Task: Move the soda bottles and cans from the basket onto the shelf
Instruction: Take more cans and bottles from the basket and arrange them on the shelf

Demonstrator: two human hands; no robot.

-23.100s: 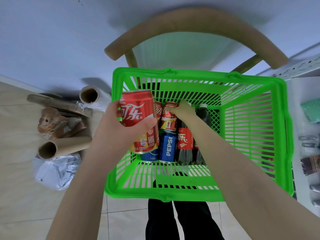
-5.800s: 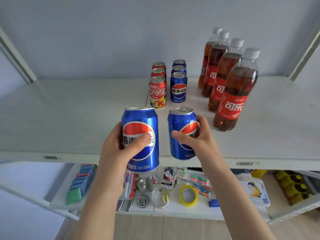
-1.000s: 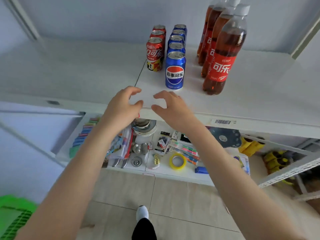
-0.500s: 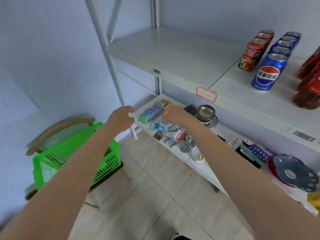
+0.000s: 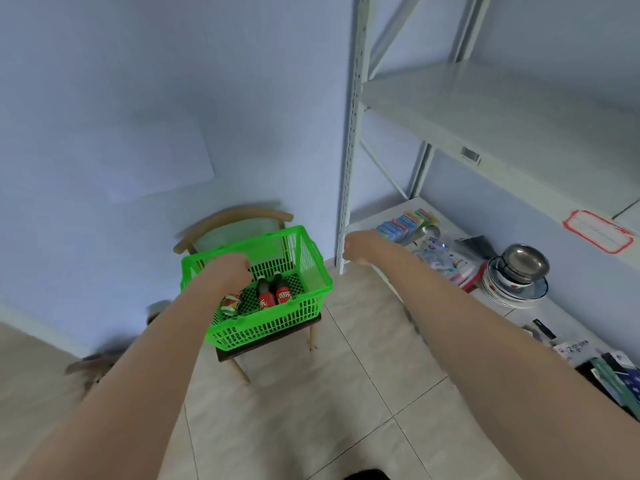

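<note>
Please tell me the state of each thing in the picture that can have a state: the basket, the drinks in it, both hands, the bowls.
Green basket: on the chair, not yet empty.
Two cola bottles: lying in the basket, side by side.
Red can: lying in the basket.
Left hand: empty, loosely curled, before the basket.
Right hand: empty, near the shelf post.
Chair: standing, carries the basket.
Bowls: stacked on the lower shelf.

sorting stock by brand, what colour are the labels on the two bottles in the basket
Red, on both bottles in the green basket; head view.
</note>
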